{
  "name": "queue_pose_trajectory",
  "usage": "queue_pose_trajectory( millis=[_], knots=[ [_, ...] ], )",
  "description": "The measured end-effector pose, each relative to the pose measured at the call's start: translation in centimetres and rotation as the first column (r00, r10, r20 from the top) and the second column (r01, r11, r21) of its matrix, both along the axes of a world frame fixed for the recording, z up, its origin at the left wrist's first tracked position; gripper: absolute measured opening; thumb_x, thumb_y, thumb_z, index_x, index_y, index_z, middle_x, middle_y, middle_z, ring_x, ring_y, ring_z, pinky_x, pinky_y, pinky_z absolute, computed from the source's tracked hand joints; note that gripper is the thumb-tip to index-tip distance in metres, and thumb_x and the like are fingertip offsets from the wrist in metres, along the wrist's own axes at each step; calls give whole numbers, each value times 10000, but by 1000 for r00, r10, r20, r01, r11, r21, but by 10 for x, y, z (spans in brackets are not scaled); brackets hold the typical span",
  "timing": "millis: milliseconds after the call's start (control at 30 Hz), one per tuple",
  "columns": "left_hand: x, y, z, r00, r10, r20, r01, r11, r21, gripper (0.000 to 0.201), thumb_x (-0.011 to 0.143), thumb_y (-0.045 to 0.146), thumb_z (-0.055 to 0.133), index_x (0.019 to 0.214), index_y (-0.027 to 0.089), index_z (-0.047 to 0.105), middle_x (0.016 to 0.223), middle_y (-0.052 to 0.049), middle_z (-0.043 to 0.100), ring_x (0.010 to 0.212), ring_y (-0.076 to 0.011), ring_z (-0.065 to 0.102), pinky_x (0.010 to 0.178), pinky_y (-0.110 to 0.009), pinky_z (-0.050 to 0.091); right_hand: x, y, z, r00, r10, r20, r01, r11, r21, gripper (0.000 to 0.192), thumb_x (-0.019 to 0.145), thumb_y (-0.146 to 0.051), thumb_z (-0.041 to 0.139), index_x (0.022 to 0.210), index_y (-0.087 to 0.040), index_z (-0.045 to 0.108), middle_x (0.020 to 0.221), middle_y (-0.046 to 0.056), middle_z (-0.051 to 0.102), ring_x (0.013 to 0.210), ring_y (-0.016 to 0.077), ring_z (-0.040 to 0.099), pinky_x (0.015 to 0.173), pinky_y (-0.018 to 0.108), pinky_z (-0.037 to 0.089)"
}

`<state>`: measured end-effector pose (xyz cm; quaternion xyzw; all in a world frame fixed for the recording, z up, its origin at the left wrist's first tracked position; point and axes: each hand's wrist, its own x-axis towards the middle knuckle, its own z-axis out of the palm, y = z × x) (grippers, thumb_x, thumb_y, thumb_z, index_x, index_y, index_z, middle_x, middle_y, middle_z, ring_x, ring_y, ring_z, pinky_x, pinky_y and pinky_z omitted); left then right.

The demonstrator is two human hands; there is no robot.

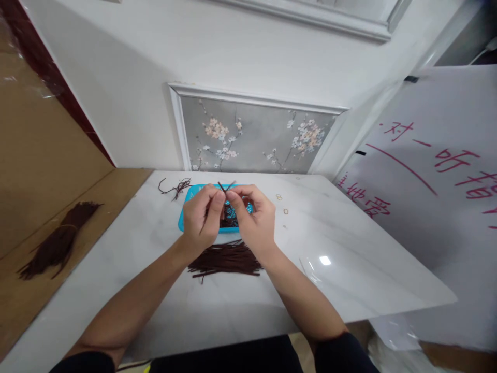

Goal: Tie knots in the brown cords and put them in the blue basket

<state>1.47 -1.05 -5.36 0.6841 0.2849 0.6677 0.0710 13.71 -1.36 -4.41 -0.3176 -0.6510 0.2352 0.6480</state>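
Both hands, left hand (202,215) and right hand (252,215), have their grip pinched together on 1 brown cord (226,186) above the blue tray (185,210). A cord pile (225,259) lies on the desk (349,269) just below; 2 small rings (282,204) sit to the right.

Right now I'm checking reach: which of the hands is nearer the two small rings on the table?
Right. The right hand is just left of the small rings, apart from them; the left hand is farther left, over the blue tray.

- Hands in view: 2, left hand (202,217) and right hand (252,217).
- Blue tray (186,207): 1.
- Brown cord heaps: 3, table pile (227,259), small tangle (176,187), tied bundle (58,241).
- Small rings (278,197): 2.
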Motion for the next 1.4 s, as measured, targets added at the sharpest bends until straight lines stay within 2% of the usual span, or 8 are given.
queue_pose_trajectory(
  millis=[133, 233, 467, 567, 867, 1000, 1133, 1400],
  knots=[
    [-4, 2, -3, 996, -37, -83, 41, 998, 51, 205, 981, 205, 494, 778, 193, 520, 611, 19, 496, 529, -91, 453, 510, -248, 371, 4, 2, 2, 998, -43, 41, 42, 999, 16, 124, 932, -323, 600, 887, -220, 651, 827, 6, 694, 726, 126, 609, 680, 288, 483],
    [-6, 3, -4, 997, -31, -66, 39, 992, 119, 194, 974, 207, 501, 782, 195, 525, 598, 20, 491, 518, -94, 440, 515, -258, 362, 6, 1, 3, 993, -82, 80, 78, 995, 56, 127, 930, -327, 601, 872, -223, 647, 824, 12, 694, 731, 138, 599, 688, 305, 482],
    [-7, 8, -5, 998, 32, -56, -25, 992, 126, 172, 962, 214, 525, 790, 198, 517, 603, 28, 470, 517, -91, 428, 501, -250, 342, 4, 1, -1, 995, -56, 82, 43, 987, 152, 98, 934, -275, 599, 881, -221, 660, 809, 5, 697, 708, 132, 591, 678, 297, 484],
    [-6, 8, -7, 997, 69, 30, -71, 994, 89, 217, 962, 243, 536, 753, 200, 500, 573, 36, 452, 491, -86, 407, 484, -251, 323, 4, 0, -1, 990, -109, 94, 95, 984, 148, 110, 931, -299, 607, 874, -221, 658, 812, 13, 697, 734, 141, 600, 704, 305, 489],
    [0, 5, -6, 994, -6, 108, 17, 995, -101, 247, 968, 364, 544, 775, 210, 545, 541, 46, 473, 431, -79, 449, 431, -235, 363, 8, 4, 0, 987, -148, 56, 147, 989, 25, 183, 919, -387, 603, 878, -225, 679, 836, 32, 714, 750, 155, 617, 729, 313, 507],
    [-2, 5, -3, 995, -58, 87, 73, 979, -190, 263, 961, 374, 557, 764, 201, 579, 525, 38, 497, 430, -82, 463, 429, -234, 369, 20, 14, 7, 999, 35, 39, -30, 993, -114, 206, 885, -403, 649, 857, -205, 698, 791, 26, 719, 732, 151, 640, 683, 290, 498],
    [-3, 3, 2, 996, -39, 81, 57, 971, -232, 314, 955, 364, 568, 699, 183, 594, 518, 31, 490, 447, -82, 451, 445, -237, 360, 36, 18, 16, 970, 241, 36, -229, 951, -207, 252, 907, -413, 621, 867, -195, 740, 809, 33, 750, 784, 155, 683, 744, 296, 520],
    [-1, 0, 2, 999, 26, 33, -18, 978, -206, 220, 918, 343, 623, 772, 186, 670, 552, 30, 510, 470, -78, 453, 459, -226, 371, 49, 18, 18, 957, 282, 72, -251, 926, -283, 207, 831, -411, 713, 893, -227, 782, 886, 40, 792, 838, 186, 710, 777, 352, 554]
  ],
)
